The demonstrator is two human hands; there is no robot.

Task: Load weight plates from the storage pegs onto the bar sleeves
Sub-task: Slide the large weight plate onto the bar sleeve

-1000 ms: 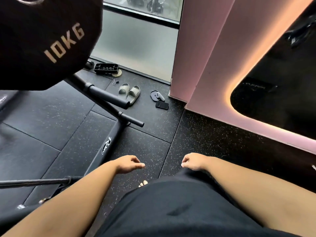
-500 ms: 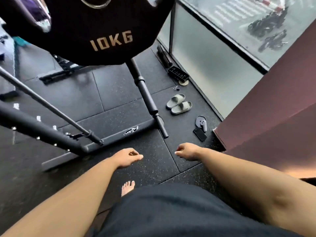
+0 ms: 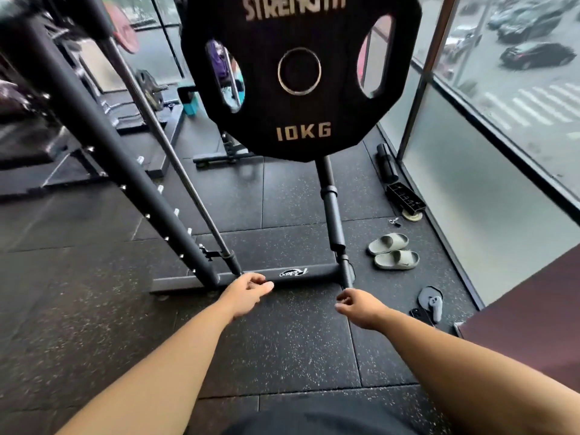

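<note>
Black rack upright (image 3: 103,158): slopes down toward the floor. Left hand (image 3: 246,291): fingers loosely curled, holding nothing, in front of the base bar (image 3: 317,273), which bears a white script logo, not legible. Weight plate (image 3: 301,73): black, many-sided, upright at top centre, well above both hands. Pale lettering reads "STRENGTH" and "10KG". It has a steel-ringed centre hole and two oval grip slots. Right hand (image 3: 357,307): fingers loosely curled, empty, apart from the left hand. Grey slides (image 3: 392,251) lie on the rubber floor (image 3: 282,356).
</note>
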